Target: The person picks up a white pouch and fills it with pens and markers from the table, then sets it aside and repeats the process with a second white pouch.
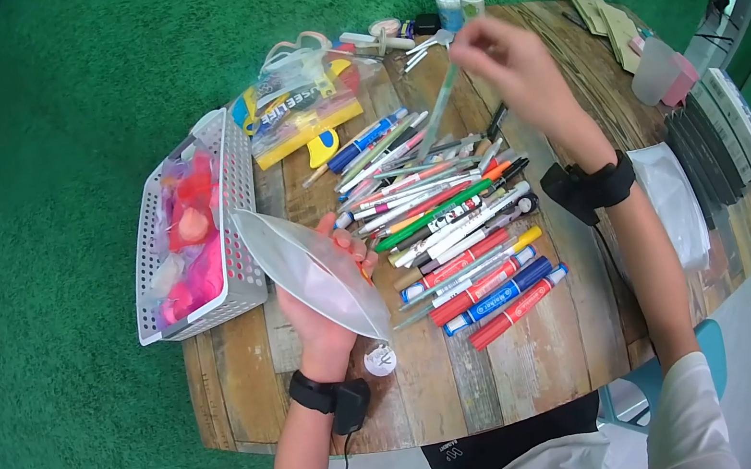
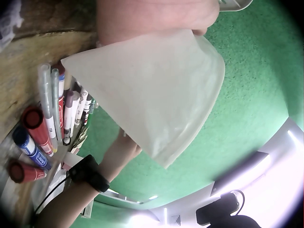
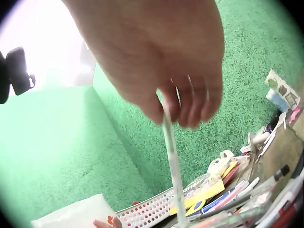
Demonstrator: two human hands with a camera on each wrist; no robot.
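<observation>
My left hand (image 1: 315,316) holds a whitish translucent pouch (image 1: 313,268), its fingertips showing beyond the pouch's far edge. In the left wrist view the pouch (image 2: 152,90) spreads wide below the palm. Raised over the far side of the table, my right hand (image 1: 516,68) pinches the top of a slim translucent pale-green stick (image 1: 442,108). The stick (image 3: 172,156) hangs down from thumb and fingers in the right wrist view. Below it lies a spread of pens and markers (image 1: 450,214), with thick red and blue markers (image 1: 502,298) nearest me.
A white perforated basket (image 1: 243,254) with pink and red items stands at the left. Behind the pens lie a yellow-edged clear bag (image 1: 304,114) and cotton swabs (image 1: 417,55). Dark folders (image 1: 711,170) and a white plastic packet (image 1: 671,200) sit at the right. A round sticker (image 1: 380,360) lies near my left wrist.
</observation>
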